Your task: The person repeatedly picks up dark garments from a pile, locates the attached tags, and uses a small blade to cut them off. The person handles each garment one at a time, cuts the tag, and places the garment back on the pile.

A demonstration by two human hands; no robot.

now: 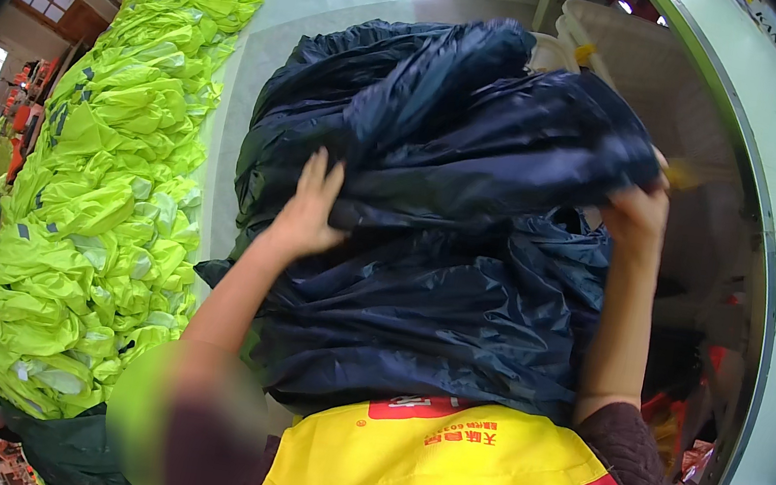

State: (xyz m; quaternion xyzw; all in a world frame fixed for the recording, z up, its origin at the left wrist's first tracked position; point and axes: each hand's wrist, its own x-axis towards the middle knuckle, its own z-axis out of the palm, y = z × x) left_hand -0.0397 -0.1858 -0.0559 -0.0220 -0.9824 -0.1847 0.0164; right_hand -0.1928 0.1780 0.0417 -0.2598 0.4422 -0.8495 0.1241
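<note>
Nearest is a yellow apron [436, 463] with red straps, worn over a dark sleeved top. Just past it lies the near edge of a pile of dark navy cloth [437, 319], its loose folds running mostly from side to side.

Over the middle of this pile, the left hand [307, 219] lies with fingers extended on the cloth, pointing away from the body; whether it pinches any fabric cannot be told. Beyond the pile's right edge, the right hand [638, 210] is closed around the near corner of a navy garment [493, 163].

That garment lies across the pile's far half, its long axis running left to right and slanting slightly farther away toward the right. Its broad, straight-edged end points right; the other end merges into the folds by the left hand.

Along the pile's left side stretches a long lime-yellow heap [107, 193]. Past the far right corner stands a whitish tub [624, 43].
</note>
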